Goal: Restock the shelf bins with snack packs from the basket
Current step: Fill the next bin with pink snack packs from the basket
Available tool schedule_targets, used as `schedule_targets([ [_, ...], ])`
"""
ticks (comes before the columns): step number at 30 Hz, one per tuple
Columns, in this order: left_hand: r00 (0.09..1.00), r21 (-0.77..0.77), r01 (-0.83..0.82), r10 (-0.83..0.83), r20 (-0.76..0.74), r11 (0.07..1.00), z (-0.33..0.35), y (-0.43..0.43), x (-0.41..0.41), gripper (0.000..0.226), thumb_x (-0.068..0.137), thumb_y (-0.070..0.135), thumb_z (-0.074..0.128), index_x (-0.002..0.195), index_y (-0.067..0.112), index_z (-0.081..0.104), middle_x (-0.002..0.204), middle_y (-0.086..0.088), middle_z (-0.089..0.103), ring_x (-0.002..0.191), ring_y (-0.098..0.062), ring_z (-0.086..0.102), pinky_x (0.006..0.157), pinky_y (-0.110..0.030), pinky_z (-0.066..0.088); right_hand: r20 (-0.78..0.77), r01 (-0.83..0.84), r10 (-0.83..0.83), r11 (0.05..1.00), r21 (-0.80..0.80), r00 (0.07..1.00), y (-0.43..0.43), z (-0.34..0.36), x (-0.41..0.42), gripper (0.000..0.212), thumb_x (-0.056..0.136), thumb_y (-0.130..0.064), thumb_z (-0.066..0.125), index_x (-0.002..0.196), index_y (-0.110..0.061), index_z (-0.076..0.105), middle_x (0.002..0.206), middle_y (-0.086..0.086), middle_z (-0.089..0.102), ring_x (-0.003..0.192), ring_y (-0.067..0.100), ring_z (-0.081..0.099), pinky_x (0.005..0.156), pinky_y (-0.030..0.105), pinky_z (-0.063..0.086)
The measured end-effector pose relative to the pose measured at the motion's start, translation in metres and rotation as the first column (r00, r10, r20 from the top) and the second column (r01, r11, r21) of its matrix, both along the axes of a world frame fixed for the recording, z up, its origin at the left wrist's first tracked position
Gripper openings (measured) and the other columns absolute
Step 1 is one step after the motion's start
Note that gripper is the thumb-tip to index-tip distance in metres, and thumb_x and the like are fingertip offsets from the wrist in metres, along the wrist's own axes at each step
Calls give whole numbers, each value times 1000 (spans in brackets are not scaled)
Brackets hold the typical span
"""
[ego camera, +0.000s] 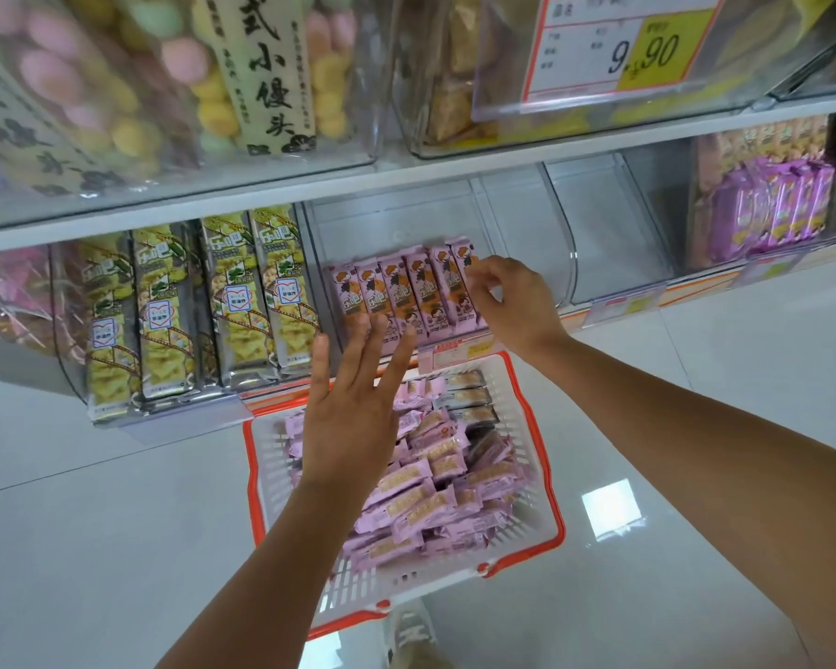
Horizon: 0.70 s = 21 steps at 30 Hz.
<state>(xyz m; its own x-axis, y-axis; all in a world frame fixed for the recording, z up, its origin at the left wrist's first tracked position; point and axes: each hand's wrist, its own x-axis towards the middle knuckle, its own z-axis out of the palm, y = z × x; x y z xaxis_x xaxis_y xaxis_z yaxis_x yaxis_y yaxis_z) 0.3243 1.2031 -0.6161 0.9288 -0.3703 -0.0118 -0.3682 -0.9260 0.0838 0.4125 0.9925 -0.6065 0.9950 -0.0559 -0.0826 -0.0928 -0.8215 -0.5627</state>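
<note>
Bin (527,224): clear rigid plastic with a curved front wall, on the lower shelf (454,161). It holds a row (397,296) of six slim pink film packs, standing upright side by side at its left end.

Left hand (353,412): open, fingers straight and spread. The fingertips lie over the lower ends of the row; contact cannot be confirmed.

Right hand (507,301): fingers curled, pinching the right edge of the end pack (459,282).

Basket (558,519): white slotted plastic with an orange rim, on the glossy white tiled floor (117,523), near side of the bin. It is heaped with loose pink packs (425,485), lying flat at mixed angles.

Left of the bin, yellow-green packs (175,311) stand upright. Far right, purple packs (783,205) fill another clear bin.
</note>
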Motion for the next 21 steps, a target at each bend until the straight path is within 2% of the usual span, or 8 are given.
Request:
schedule_targets([
  [3,1000,40,-18,18,-11,999,1,-2,-1,108,74,19,78,157,24,9,164,-9,17,153,-26,3,119,-51,-16,183,-49,35,996,72,983,0,3,-9,19,93,-7,57,108,-7,68,101,9,68,90,19,64,80,27,52],
  [7,1000,78,-28,27,12,997,0,-7,-4,105,75,23,77,158,19,13,164,-10,12,152,-28,-1,119,-53,-15,305,-126,81,983,131,949,7,8,-24,21,87,-4,53,103,-6,67,92,7,64,81,20,61,74,29,52],
  [10,999,71,-40,37,37,997,-6,-13,-12,105,73,16,76,157,13,13,165,-12,8,153,-29,-1,119,-53,-13,342,-209,141,963,172,929,11,4,-40,17,86,-1,56,99,-5,67,92,0,61,77,9,55,72,17,47],
  [12,998,64,-48,45,49,997,-12,-17,-21,105,70,10,75,157,10,17,165,-13,8,153,-30,1,120,-54,-9,342,-251,182,953,168,922,11,-1,-52,15,86,-1,58,97,-5,67,90,-8,56,71,0,47,70,9,41],
  [13,997,60,-54,51,51,997,-15,-20,-26,104,69,7,74,156,8,19,165,-14,8,153,-32,3,120,-55,-7,339,-271,203,948,165,919,10,-3,-58,14,86,-2,58,96,-5,67,88,-9,55,70,0,45,69,10,40],
  [16,997,47,-69,67,49,996,-22,-28,-41,99,66,1,71,154,5,27,163,-18,10,151,-36,9,120,-54,-9,315,-375,312,913,161,896,5,-9,-76,14,87,-5,57,97,-6,67,86,-1,63,71,6,51,66,19,47],
  [18,996,37,-81,80,29,996,-26,-33,-49,97,66,2,70,154,5,28,163,-18,12,151,-37,9,121,-52,-9,244,-418,371,891,179,896,2,-15,-87,16,88,-6,58,101,-7,67,86,3,65,70,11,55,64,22,49],
  [21,996,39,-78,79,-29,996,-40,-36,-60,95,67,7,75,152,6,32,162,-19,18,150,-38,12,121,-53,-3,117,-361,345,918,163,931,-4,-34,-100,23,88,-7,60,111,-13,64,88,0,65,72,12,58,66,26,54],
])
